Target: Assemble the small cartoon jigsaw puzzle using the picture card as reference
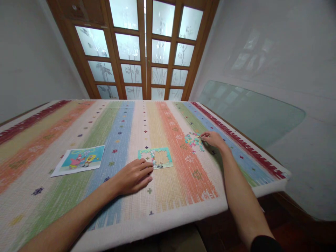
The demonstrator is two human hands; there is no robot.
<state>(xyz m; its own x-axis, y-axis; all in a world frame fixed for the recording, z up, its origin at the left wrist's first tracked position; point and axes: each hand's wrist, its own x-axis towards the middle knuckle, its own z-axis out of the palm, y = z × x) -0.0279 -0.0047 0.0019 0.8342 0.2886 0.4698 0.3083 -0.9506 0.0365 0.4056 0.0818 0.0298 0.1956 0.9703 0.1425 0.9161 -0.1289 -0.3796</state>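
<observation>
Black fabric sleeve [265,244] nearest; right hand [214,139] reaching the multicoloured jigsaw-piece pile [193,140], can't tell its grip; teal rectangular part-filled puzzle [160,158] lies left, left hand [134,175] over its edge, grip loose.

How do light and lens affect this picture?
In the head view, pale frosted glass panes glow brightest, window-like reflections mark the glossy pale right-hand wall, brown wooden doors splay outward toward the top, and small multicoloured puzzle pieces blend together.
</observation>
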